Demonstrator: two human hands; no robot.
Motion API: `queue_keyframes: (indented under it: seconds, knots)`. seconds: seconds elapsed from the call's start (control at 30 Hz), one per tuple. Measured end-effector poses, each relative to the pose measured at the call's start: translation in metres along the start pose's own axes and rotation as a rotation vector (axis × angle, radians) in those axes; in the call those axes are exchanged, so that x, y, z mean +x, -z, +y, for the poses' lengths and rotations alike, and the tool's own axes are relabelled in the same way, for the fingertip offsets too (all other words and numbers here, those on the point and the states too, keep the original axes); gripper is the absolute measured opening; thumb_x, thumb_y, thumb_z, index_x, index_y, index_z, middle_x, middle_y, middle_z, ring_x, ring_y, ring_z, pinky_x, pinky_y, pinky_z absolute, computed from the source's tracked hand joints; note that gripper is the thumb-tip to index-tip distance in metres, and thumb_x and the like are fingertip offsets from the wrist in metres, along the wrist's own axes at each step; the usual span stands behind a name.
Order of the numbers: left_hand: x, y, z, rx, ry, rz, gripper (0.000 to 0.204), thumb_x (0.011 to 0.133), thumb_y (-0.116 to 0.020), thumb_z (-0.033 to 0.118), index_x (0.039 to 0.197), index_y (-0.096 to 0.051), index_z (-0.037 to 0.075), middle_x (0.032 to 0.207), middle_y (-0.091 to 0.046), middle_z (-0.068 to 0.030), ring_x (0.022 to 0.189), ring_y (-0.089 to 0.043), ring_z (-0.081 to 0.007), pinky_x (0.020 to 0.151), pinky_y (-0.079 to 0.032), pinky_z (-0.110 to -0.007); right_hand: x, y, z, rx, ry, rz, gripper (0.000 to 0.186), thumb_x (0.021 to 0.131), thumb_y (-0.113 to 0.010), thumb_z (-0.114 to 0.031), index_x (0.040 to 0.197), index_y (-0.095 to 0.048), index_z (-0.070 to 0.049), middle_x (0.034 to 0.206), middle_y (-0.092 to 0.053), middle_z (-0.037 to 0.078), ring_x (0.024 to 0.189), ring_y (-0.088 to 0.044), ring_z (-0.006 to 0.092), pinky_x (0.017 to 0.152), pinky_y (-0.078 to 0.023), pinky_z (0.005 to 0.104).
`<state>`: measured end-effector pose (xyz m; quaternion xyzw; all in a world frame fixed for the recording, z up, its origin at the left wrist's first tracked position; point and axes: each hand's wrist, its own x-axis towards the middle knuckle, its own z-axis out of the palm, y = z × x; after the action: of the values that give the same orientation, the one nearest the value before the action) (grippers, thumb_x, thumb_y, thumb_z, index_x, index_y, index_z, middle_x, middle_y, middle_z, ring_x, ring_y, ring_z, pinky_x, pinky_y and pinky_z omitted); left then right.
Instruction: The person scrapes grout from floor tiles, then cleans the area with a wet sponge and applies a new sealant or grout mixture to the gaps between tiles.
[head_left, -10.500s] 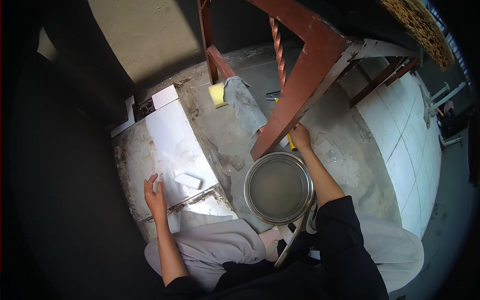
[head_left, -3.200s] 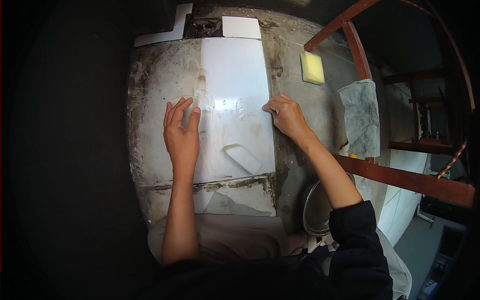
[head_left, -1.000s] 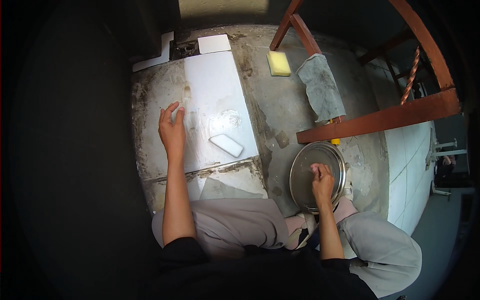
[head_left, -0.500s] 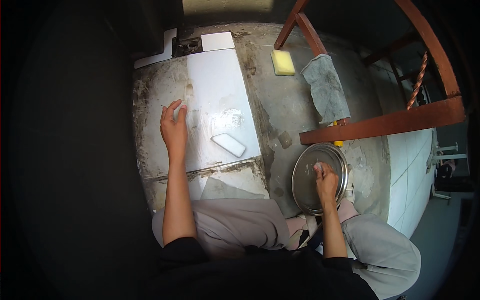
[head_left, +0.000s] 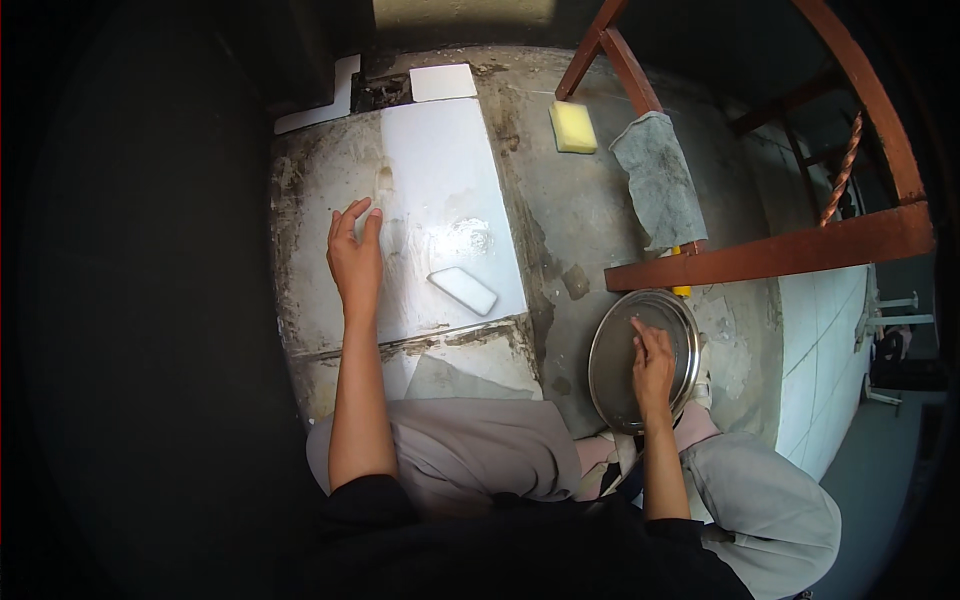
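My left hand point(head_left: 354, 258) hovers over the stained part of a large floor tile point(head_left: 315, 255), open and empty, with its fingers apart. To its right, the tile's bright white part is wet, and a white rectangular pad with a dark edge point(head_left: 463, 291) lies on it. My right hand point(head_left: 653, 370) is over a round metal basin point(head_left: 597, 350) holding greyish water. Its fingers are stretched out, with nothing visible in them. I cannot tell whether the fingertips touch the water.
A yellow sponge point(head_left: 573, 127) lies on the grey concrete beyond the basin. A grey cloth point(head_left: 660, 180) hangs over a reddish-brown frame point(head_left: 770, 250) at the right. White tile pieces point(head_left: 443, 83) lie at the far edge. A dark wall point(head_left: 140, 300) stands at the left.
My right hand's fingers have gone from pinched together to stretched out over the basin. My left hand stays over the stained tile. The whole view has shifted slightly.
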<state>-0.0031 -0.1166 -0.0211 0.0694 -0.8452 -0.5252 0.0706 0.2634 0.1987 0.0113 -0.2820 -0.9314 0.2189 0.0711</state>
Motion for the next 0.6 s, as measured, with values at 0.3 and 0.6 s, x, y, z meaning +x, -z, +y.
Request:
queue_keyframes:
  seconds: [0.3, 0.6]
  knots:
    - [0.001, 0.001, 0.0, -0.011, 0.003, -0.002, 0.031, 0.09, -0.06, 0.027, 0.113, -0.067, 0.008, 0.129, -0.057, -0.0148, 0.135, -0.036, -0.0346, 0.109, -0.03, -0.039, 0.002, -0.004, 0.007, -0.056, 0.076, -0.008, 0.028, 0.084, -0.058, 0.004, 0.109, -0.066, -0.006, 0.112, -0.06, 0.018, 0.094, -0.063, 0.0347, 0.078, -0.051, 0.0387]
    - [0.001, 0.001, 0.001, -0.011, 0.018, 0.003, 0.031, 0.09, -0.06, 0.028, 0.114, -0.067, 0.009, 0.13, -0.057, -0.0144, 0.136, -0.036, -0.0341, 0.109, -0.029, -0.039, 0.001, 0.0, 0.008, -0.023, -0.062, -0.014, 0.014, 0.086, -0.057, -0.001, 0.097, -0.065, -0.002, 0.097, -0.065, 0.016, 0.088, -0.064, 0.0345, 0.075, -0.05, 0.0395]
